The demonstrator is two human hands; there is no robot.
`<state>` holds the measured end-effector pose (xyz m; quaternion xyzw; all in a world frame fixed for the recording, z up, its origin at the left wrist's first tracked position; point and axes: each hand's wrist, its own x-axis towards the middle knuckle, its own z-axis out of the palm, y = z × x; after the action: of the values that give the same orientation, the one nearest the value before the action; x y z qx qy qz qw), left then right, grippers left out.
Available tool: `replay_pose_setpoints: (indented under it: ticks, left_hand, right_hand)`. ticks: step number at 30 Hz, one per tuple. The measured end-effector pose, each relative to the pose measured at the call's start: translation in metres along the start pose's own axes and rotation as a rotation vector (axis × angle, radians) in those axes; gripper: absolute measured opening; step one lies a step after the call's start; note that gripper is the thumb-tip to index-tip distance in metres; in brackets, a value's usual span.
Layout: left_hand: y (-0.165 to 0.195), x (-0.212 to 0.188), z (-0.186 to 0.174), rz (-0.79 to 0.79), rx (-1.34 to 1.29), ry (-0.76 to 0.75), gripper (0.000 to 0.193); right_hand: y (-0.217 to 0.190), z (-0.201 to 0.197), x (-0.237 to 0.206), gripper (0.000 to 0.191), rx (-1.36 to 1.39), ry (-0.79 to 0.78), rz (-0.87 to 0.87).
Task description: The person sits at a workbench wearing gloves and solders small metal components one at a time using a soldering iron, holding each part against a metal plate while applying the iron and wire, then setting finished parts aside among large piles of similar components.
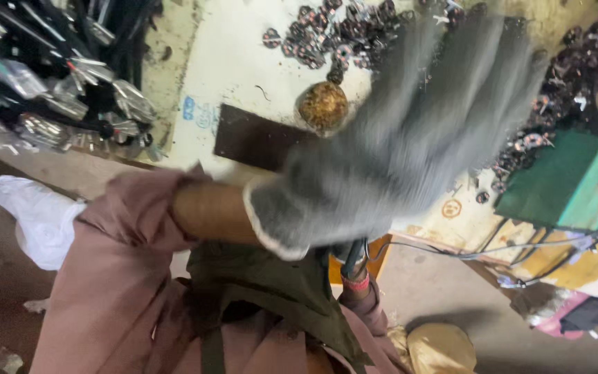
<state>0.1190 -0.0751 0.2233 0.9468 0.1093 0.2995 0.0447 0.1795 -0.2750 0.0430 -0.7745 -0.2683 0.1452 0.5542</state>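
Bare pale bench top [243, 62] open, dark metal parts [340, 34] crowding far edge, green box [562, 180] beside

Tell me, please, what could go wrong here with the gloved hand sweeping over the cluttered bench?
The gloved left hand is blurred mid-swing, so it might knock the round rusty ball off the bench. The loose knit could also snag on the small metal parts heaped behind it. Dangling cables may catch a wrist.

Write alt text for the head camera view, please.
A grey-gloved left hand, motion-blurred, sweeps across a cluttered workbench. Behind it lie a round rusty ball, small dark metal parts and a green box.
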Motion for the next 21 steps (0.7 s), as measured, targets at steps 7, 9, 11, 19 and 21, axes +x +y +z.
replay_pose_setpoints:
  ticks: [7,9,11,19,21]
  left_hand:
    - [-0.071,-0.115,-0.039,-0.618,-0.042,-0.042,0.041]
    - [-0.123,-0.163,-0.047,-1.014,0.153,0.004,0.039]
    - [-0.135,-0.204,-0.028,-1.202,0.19,-0.153,0.038]
    - [-0.168,-0.261,0.024,-1.337,0.111,-0.367,0.032]
    - [-0.158,-0.249,0.009,-1.343,0.074,-0.322,0.03]
  right_hand:
    - [-0.006,0.015,0.011,0.012,-0.028,-0.027,-0.001]
    - [-0.011,0.016,0.016,0.013,0.129,-0.072,0.04]
    - [-0.015,0.016,0.017,0.017,0.215,-0.11,0.052]
    - [-0.013,0.02,0.017,0.013,-0.108,-0.014,-0.261]
    - [-0.01,0.016,0.016,0.014,-0.079,-0.031,-0.183]
